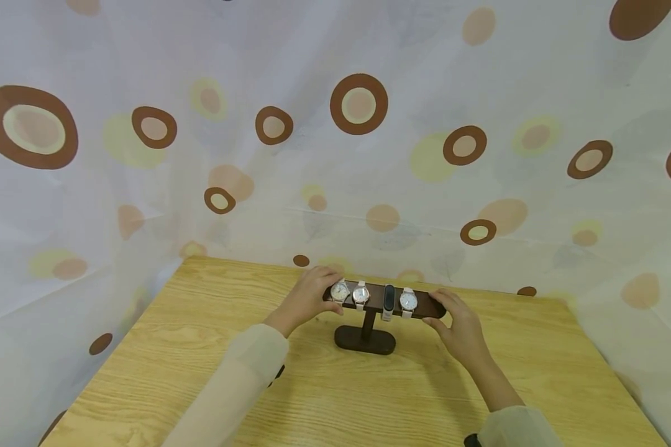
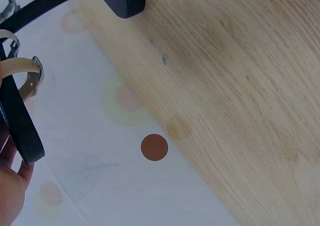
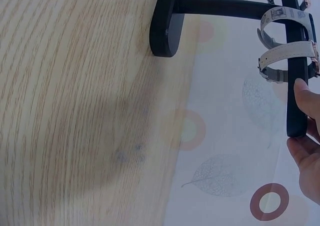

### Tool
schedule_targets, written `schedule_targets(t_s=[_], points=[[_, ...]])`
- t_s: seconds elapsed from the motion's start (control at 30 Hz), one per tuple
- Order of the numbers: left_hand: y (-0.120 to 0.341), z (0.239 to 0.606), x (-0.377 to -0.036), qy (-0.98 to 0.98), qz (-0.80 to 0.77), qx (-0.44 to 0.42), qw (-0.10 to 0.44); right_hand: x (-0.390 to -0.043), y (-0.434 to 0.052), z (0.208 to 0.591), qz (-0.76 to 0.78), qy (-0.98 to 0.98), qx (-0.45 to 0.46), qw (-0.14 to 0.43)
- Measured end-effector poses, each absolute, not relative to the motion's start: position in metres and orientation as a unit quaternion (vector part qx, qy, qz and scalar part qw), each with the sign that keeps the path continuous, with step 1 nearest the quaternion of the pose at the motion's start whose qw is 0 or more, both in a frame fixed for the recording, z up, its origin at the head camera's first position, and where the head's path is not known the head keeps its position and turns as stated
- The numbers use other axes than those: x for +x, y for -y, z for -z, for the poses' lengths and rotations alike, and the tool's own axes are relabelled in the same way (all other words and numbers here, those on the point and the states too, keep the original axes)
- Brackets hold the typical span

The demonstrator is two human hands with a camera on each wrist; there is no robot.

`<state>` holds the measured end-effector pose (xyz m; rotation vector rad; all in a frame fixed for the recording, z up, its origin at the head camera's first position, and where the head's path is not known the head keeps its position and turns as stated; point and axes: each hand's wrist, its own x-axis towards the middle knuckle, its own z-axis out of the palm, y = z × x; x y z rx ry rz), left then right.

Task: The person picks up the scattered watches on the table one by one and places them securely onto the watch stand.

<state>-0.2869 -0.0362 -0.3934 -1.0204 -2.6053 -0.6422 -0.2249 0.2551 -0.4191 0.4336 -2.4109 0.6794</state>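
Left hand: the left hand (image 1: 307,297) has its grip curled round the left end of the stand's crossbar, fingers over the top and thumb below; in the left wrist view the palm (image 2: 10,191) lies against the bar's end.
Right hand: the right hand (image 1: 460,323) has its grip clamped on the right end of the same bar; in the right wrist view a fingertip (image 3: 306,97) presses on the bar near its tip.
Stand: a dark brown T-shaped watch stand (image 1: 366,323) stands upright near the far edge of the surface, between the two hands, with an oval foot (image 1: 365,340), a short post and a level crossbar.
Watches: four are strapped round the bar side by side. From the left, a round watch with a pale face (image 1: 340,291), a second round watch (image 1: 360,294) just beside it, a slim black band (image 1: 388,299), and a third round watch (image 1: 408,301) next to the right hand. Their pale straps (image 3: 286,55) loop under the bar.
Surface: a light wooden table (image 1: 335,397) with clear grain; the foot rests on it.
Backdrop: a white curtain (image 1: 335,124) printed with brown, yellow and peach circles hangs behind and to both sides, meeting the far edge of the surface.
Sleeves: both forearms wear pale beige sleeves (image 1: 240,379).
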Motion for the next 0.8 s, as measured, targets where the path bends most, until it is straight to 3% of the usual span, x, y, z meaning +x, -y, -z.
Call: schedule_targets(t_s=[0.27,0.53,0.63,0.8], points=[[0.035,0.396,-0.285,0.904,0.228,-0.336,0.134,-0.225,-0.254,0.42,-0.26,0.91,0.156,0.283],[0.036,0.406,-0.281,0.893,0.26,-0.321,0.178,-0.221,-0.253,0.419,-0.27,0.907,0.149,0.287],[0.037,0.41,-0.277,0.883,0.268,-0.316,0.221,-0.218,-0.254,0.421,-0.277,0.898,0.148,0.307],[0.039,0.415,-0.263,0.847,0.284,-0.308,0.328,-0.207,-0.256,0.426,-0.297,0.854,0.163,0.394]])
